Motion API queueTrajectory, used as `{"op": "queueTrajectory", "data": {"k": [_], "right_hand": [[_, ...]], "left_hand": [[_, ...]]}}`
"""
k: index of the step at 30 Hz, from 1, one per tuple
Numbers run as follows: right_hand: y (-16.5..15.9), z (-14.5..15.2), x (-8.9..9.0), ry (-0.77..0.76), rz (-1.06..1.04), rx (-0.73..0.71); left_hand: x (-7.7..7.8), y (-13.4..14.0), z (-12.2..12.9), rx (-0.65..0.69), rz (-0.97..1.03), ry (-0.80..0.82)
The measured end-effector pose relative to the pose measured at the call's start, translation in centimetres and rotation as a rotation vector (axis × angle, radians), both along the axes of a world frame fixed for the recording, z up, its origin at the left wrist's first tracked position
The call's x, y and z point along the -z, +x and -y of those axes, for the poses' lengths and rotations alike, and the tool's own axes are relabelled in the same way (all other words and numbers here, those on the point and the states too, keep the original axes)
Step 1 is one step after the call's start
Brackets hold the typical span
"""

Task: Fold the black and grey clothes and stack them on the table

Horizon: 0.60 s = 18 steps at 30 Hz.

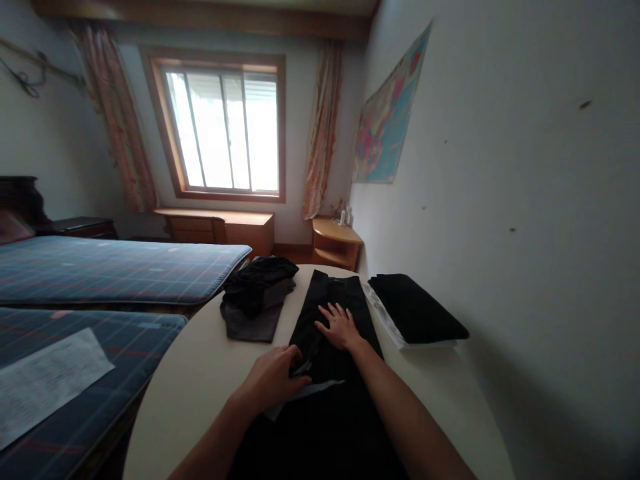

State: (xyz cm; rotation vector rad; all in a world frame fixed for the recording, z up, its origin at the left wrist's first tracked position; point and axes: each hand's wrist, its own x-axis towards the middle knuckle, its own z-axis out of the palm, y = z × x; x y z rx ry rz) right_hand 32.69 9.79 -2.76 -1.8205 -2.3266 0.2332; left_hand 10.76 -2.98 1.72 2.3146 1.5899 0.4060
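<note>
In the head view, a black garment point(345, 427) lies lengthwise on a pale round tabletop point(185, 393), running from the bottom edge of the frame up through the lower middle, with a band-like far end. The person's right hand point(343, 327) rests palm down on its upper part, fingers spread apart and laid flat on the cloth. The left hand point(273, 380), lower and further left, bends over the garment's left side, its fingers curled and its thumb pointing inward; dark cloth and a bit of a pale strip point(327, 385) show by the thumb, but whether the fingers are clamped on them cannot be told. Left of the garment sits a crumpled heap of black and dark grey clothes point(255, 307), apart from it. To the right, just beside it, a folded black cloth point(417, 310) lies on something white point(387, 317). At left in the frame are two plaid mattresses point(115, 267), the nearer bearing a printed sheet of paper point(55, 380). Towards the top, a wood-framed window point(225, 133) stands between patterned curtains point(323, 127), above a low wooden desk point(250, 219); a colourful map point(390, 113) hangs on the right-hand wall, over a corner shelf point(340, 231).
</note>
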Motion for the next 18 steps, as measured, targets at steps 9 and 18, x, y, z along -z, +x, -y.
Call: {"op": "queueTrajectory", "data": {"k": [9,18], "right_hand": [[-1.2,1.1,-1.1,0.292,0.024,0.100],[1.0,5.2,-1.5,0.213,-0.124,-0.021]], "left_hand": [[0.3,-1.9,-0.2,-0.008,-0.048,-0.026],[-1.5,0.0,1.0,0.155,0.374,-0.116]]}}
